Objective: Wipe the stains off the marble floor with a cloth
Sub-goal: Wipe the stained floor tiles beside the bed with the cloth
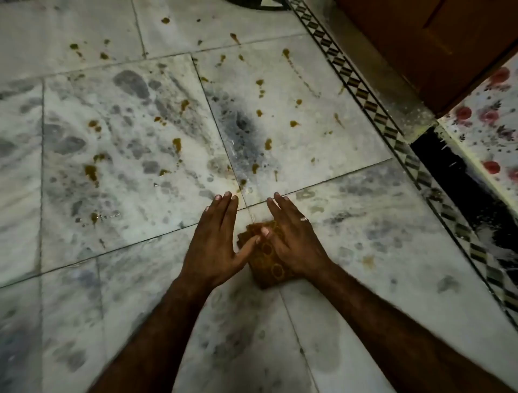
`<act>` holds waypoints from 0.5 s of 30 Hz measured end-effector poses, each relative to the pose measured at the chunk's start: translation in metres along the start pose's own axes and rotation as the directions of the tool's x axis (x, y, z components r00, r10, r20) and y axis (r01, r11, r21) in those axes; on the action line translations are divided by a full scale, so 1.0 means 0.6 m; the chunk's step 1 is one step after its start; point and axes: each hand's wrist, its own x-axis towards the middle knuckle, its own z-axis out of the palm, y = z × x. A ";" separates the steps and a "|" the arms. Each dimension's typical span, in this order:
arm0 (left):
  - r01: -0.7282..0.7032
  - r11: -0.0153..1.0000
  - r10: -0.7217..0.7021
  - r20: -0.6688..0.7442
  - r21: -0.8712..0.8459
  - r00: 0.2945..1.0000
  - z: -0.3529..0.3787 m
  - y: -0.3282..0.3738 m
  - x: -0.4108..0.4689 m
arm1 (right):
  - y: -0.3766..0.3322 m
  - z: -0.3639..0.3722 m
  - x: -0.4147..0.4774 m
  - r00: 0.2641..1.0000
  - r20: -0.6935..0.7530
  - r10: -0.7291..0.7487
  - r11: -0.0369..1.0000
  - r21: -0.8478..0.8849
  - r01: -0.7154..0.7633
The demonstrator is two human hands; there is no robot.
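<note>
A folded brown cloth with a ring pattern lies on the white and grey marble floor. My right hand rests flat on it, fingers spread and pointing away from me. My left hand lies flat beside the cloth on the left, its thumb touching the cloth's edge next to my right thumb. Several yellow-brown stains dot the tiles beyond my fingertips, such as one stain at the left and one stain nearer the middle. Most of the cloth is hidden under my right palm.
A patterned black-and-cream border strip runs diagonally along the right. Beyond it stand a brown wooden door or cabinet and a flowered fabric over a dark gap. A dark round object shows at the top edge.
</note>
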 end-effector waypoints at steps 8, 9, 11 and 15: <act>-0.029 0.996 0.028 0.012 0.090 1.000 0.042 -0.040 -0.024 | 0.048 0.065 -0.027 0.997 0.027 -0.069 0.976 -0.206 0.073; -0.029 0.993 0.027 0.020 0.111 0.999 0.047 -0.046 -0.027 | 0.052 0.073 -0.032 0.996 0.024 -0.091 0.962 -0.257 0.094; -0.018 0.991 0.011 0.054 0.130 0.998 0.057 -0.059 -0.033 | 0.057 0.085 -0.040 0.990 0.051 -0.133 0.920 -0.364 0.142; -0.008 0.985 -0.009 0.103 0.170 0.995 0.069 -0.081 -0.038 | 0.060 0.091 -0.053 0.970 0.172 -0.173 0.832 -0.501 0.237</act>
